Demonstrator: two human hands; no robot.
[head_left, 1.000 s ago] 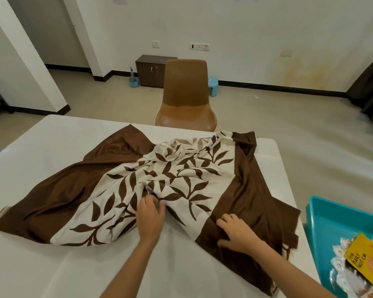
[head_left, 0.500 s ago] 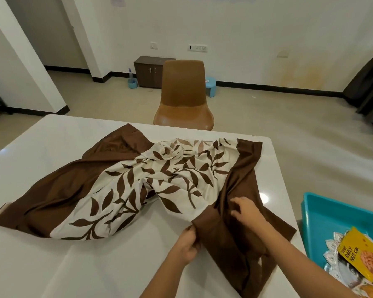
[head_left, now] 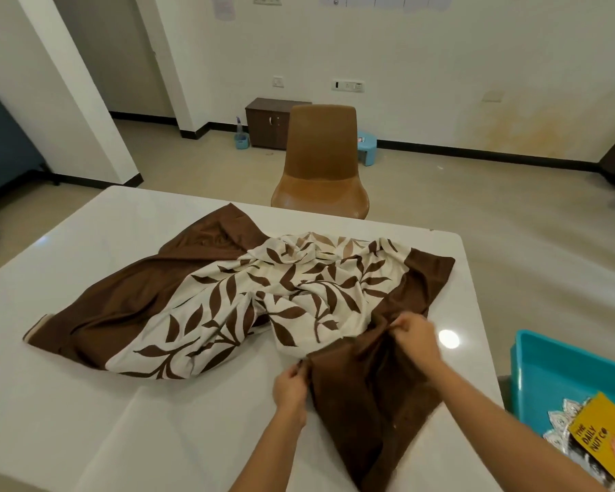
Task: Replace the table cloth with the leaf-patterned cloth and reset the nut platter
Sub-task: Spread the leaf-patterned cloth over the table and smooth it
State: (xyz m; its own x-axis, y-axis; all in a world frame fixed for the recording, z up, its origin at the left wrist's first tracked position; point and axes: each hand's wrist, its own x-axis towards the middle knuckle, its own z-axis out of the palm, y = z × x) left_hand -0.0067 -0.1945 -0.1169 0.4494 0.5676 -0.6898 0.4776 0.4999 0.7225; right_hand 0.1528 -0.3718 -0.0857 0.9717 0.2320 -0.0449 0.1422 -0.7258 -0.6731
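The leaf-patterned cloth (head_left: 249, 300), cream with brown leaves and wide brown borders, lies crumpled across the white table (head_left: 86, 403). My left hand (head_left: 292, 387) grips the near edge of its brown border. My right hand (head_left: 414, 335) pinches a fold of the same brown border a little farther back and to the right. At the lower right, a teal tray (head_left: 561, 371) holds a yellow nut packet (head_left: 604, 445) lying on a silver platter (head_left: 561, 424), only partly in view.
A brown chair (head_left: 322, 165) stands at the table's far side. Behind it are a small dark cabinet (head_left: 268, 122), a blue bottle and a blue stool by the wall. The table's right edge runs close to the teal tray.
My left hand left the cream middle and moved right to the brown border. My right hand lifted from lying flat to pinching a fold. The cloth's right part has been pulled and bunched.
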